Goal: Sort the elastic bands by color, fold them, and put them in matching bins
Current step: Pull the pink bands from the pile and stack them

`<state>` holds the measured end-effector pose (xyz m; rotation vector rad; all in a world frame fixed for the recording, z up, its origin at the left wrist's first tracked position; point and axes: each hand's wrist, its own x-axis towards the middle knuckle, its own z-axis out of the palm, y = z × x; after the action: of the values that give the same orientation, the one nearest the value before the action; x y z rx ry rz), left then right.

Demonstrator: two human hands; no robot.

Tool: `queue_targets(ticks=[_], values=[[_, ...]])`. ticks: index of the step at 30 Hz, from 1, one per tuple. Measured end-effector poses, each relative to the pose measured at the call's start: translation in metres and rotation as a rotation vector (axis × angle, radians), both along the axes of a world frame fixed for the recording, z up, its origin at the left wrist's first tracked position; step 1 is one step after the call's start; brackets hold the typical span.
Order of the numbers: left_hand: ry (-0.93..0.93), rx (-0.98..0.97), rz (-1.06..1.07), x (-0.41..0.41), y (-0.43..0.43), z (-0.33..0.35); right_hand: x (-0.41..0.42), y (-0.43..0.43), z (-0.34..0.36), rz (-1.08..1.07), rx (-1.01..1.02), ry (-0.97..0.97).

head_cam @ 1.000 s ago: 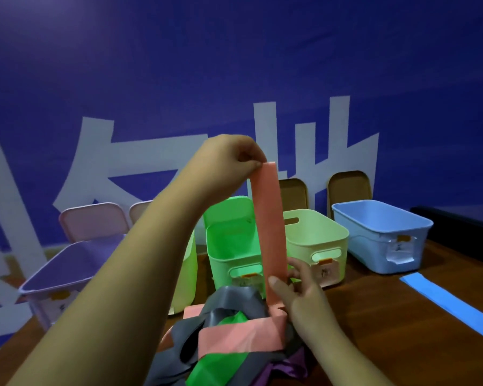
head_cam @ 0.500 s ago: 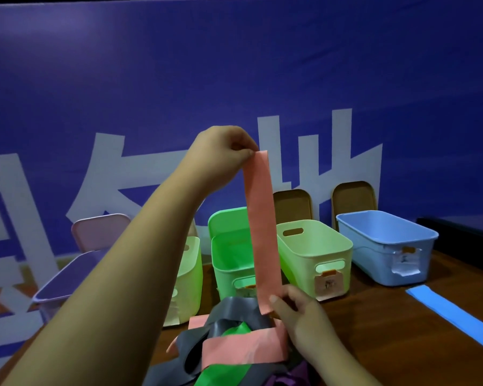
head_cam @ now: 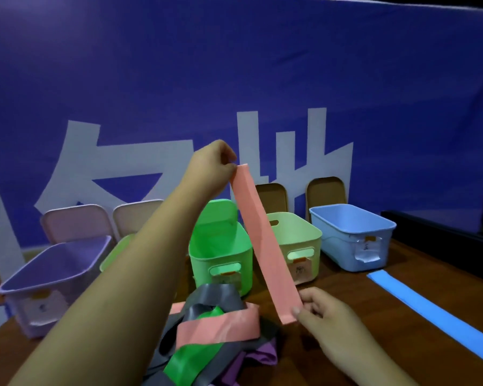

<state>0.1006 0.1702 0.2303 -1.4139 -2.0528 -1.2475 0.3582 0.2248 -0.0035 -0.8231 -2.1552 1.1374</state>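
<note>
five plastic bins line the far edge of the brown wooden table (head_cam: 332, 282). at the far left corner is a purple rectangular plastic bin (head_cam: 53, 268). next comes a yellow-green plastic bin (head_cam: 115, 254), mostly hidden behind my left forearm, then a bright green plastic bin (head_cam: 221, 246), a pale green plastic bin (head_cam: 299, 240) and, toward the right edge, a light blue plastic bin (head_cam: 352, 235).

my left hand (head_cam: 211, 167) is high above the bright green bin, its fingertips pinching the top end of a long salmon-pink elastic band (head_cam: 265, 246). the band runs taut and slants down to the right, in front of the two green bins. my right hand (head_cam: 329, 316) pinches its lower end between thumb and fingers, just above the table.

toward the near edge, left of my right hand, lies a tangled pile. in it a grey elastic band (head_cam: 212, 296) has a second salmon-pink elastic band (head_cam: 221, 327) draped across it. a bright green elastic band (head_cam: 190, 360) lies lower down, and a purple elastic band (head_cam: 262, 355) is on the pile's right side.

a flat blue elastic band (head_cam: 430, 310) lies alone along the right edge, in front of the light blue bin and apart from it.
</note>
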Motion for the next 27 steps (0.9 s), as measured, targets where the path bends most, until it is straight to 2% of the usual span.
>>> queue_targets(ticks=[10, 14, 16, 18, 22, 27], values=[[-0.063, -0.245, -0.091, 0.062, 0.08, -0.116, 0.117, -0.003, -0.011, -0.135, 0.014, -0.315], [-0.087, -0.488, -0.112, 0.082, 0.103, -0.149, 0.142, -0.003, -0.006, -0.117, 0.002, -0.384], [-0.086, -0.475, -0.096, 0.088, 0.106, -0.157, 0.148, -0.002, -0.005, -0.095, 0.011, -0.427], [-0.039, -0.381, -0.078, 0.093, 0.104, -0.162, 0.152, 0.001, -0.005, -0.071, 0.018, -0.457], [0.215, -0.372, 0.012, 0.11, 0.103, -0.168, 0.159, 0.006, -0.003, -0.012, 0.007, -0.506], [0.24, -0.492, -0.004, 0.118, 0.111, -0.187, 0.163, 0.012, -0.003, 0.047, 0.004, -0.557]])
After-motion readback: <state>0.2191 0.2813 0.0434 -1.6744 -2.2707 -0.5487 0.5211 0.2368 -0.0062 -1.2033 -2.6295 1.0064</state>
